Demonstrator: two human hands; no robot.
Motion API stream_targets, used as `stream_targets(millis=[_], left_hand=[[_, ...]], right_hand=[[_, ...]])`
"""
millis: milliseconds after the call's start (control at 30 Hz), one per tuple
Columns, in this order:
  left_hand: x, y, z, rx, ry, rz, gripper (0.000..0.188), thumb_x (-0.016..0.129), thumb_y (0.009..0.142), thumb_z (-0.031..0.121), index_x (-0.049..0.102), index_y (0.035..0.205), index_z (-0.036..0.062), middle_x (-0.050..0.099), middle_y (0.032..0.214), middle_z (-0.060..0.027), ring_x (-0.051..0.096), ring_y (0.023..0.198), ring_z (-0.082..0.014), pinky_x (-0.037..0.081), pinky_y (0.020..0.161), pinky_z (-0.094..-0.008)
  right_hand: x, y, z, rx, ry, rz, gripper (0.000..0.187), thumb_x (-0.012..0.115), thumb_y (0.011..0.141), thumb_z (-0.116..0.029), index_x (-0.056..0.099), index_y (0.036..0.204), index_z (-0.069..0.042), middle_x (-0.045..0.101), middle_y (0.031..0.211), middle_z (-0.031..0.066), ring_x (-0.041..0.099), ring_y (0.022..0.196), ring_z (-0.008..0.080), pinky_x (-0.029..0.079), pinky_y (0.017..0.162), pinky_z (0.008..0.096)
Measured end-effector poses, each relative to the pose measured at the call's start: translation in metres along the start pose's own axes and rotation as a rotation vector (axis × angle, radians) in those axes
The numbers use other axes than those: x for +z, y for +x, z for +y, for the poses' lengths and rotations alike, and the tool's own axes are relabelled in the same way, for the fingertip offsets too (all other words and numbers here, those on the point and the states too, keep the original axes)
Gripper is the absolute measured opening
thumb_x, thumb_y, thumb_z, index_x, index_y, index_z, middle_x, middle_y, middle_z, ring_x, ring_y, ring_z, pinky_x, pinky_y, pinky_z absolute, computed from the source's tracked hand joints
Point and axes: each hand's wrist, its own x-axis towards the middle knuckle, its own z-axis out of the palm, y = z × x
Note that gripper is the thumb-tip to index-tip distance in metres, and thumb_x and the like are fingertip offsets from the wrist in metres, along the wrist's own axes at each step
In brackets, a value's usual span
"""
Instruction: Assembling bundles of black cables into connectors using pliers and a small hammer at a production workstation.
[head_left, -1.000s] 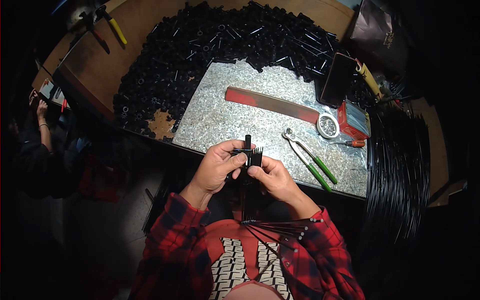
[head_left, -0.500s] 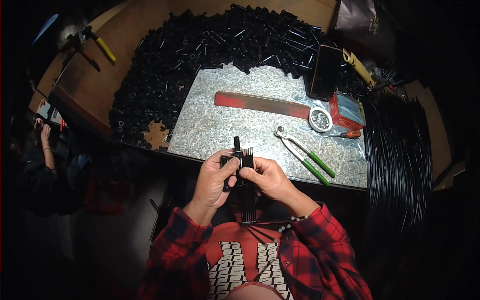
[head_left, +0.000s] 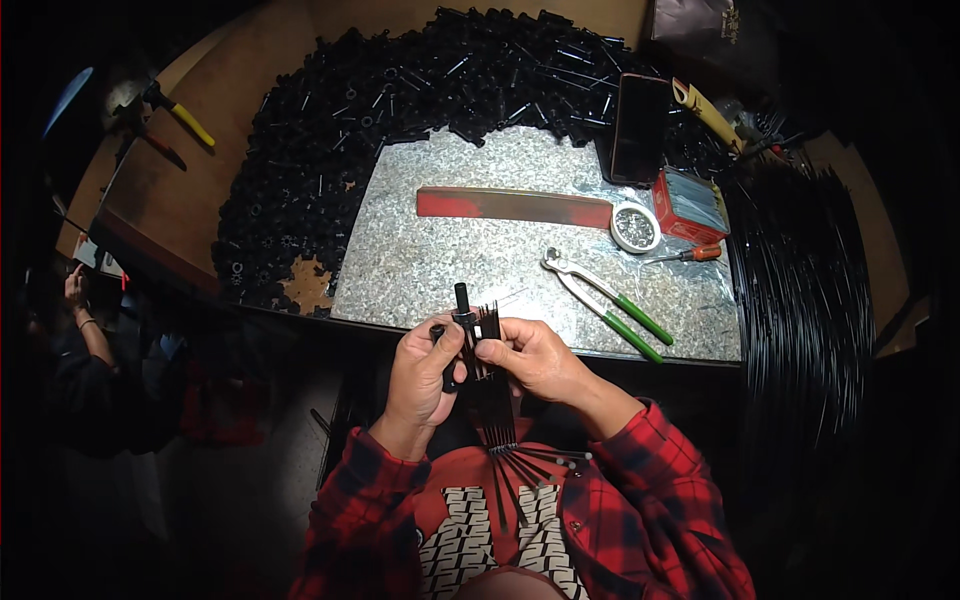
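Observation:
In front of my lap, my left hand (head_left: 418, 375) is closed around black plastic tubular parts. One of them, a slim tube with a wider collar (head_left: 461, 300), points up between thumb and fingers. My right hand (head_left: 545, 360) pinches a flat bundle of thin black ribs (head_left: 492, 412), like umbrella ribs, right beside that collar. Their upper tips stand above my right thumb. Lower down, the ribs hang past my hands and fan out, some ending in pale round tips. Whether any rib is seated in the collar, I cannot tell.
A heap of black plastic parts (head_left: 440, 80) covers the back of the table. On the speckled board (head_left: 440, 265) lie a red-brown bar (head_left: 510, 204), a white dish (head_left: 635, 229), green-handled pincers (head_left: 610, 305), a screwdriver (head_left: 700, 254) and a red box (head_left: 685, 225). Long black rods (head_left: 805, 310) hang at right.
The lower ends of the ribs have swung from the right and spread apart below my hands. The collared tube has shifted slightly left, and the whole view has shifted a little.

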Motion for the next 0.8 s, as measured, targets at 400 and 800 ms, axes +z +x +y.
stream_targets(millis=[400,800], left_hand=[[-0.003,0.000,0.009,0.022,0.211,-0.059,0.030,0.064,0.091,0.017,0.060,0.112,-0.0036,0.064,0.085,-0.0035,0.051,0.059,-0.0047,0.042,0.051,-0.0170],[0.006,0.044,0.063,0.305,0.020,-0.134,0.033,0.034,0.094,0.011,0.048,0.119,-0.0056,0.056,0.113,-0.0185,0.048,0.081,-0.0109,0.043,0.075,-0.0258]], right_hand=[[0.004,0.000,0.001,-0.205,0.157,-0.122,0.026,0.052,0.097,-0.025,0.060,0.109,-0.003,0.067,0.090,0.0031,0.058,0.073,0.0057,0.044,0.058,0.0182],[0.003,0.000,-0.003,-0.041,-0.018,-0.071,0.027,0.052,0.097,-0.032,0.060,0.103,-0.006,0.070,0.086,0.0046,0.051,0.052,0.0022,0.035,0.043,0.0171]])
